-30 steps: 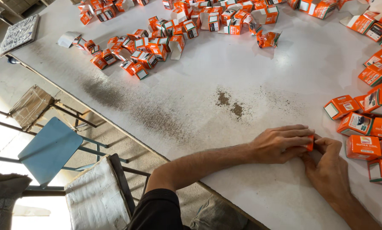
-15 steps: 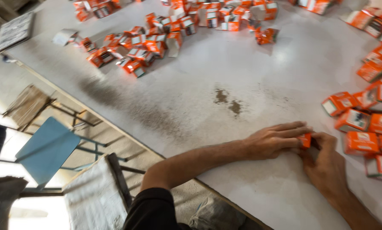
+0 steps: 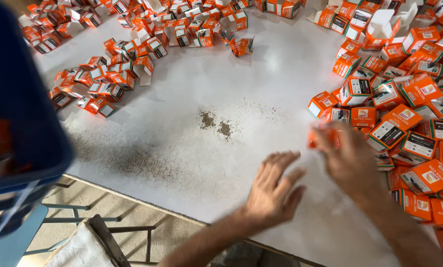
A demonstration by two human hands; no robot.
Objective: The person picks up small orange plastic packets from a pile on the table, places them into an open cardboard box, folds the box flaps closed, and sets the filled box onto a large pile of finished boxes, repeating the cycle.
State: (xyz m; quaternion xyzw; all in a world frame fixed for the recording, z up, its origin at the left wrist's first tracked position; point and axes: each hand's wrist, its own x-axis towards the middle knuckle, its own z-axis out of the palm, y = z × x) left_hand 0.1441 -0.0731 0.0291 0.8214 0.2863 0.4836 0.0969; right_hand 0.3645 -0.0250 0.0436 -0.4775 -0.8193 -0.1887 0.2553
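the right hand [image 3: 352, 158], blurred, pinches a small orange carton [image 3: 322, 137] just beside the heap of orange boxes [image 3: 404, 113] on the white desk [image 3: 191, 123]. the left hand [image 3: 273, 190] hovers spread open and empty, nearer the desk edge than the heap. the carton looks light, thin and crushable, best held by its side panels.

Blue bin [image 3: 19, 123] beside speckled white table [image 3: 191, 148].

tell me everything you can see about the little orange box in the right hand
The small orange box is blurred by motion, so its print and flaps cannot be made out. It looks like thin cardboard, the same kind as the orange and white cartons piled nearby. The right hand grips it at the fingertips, just above the white table, at the edge of the right-hand pile. The left hand is apart from it, fingers spread.
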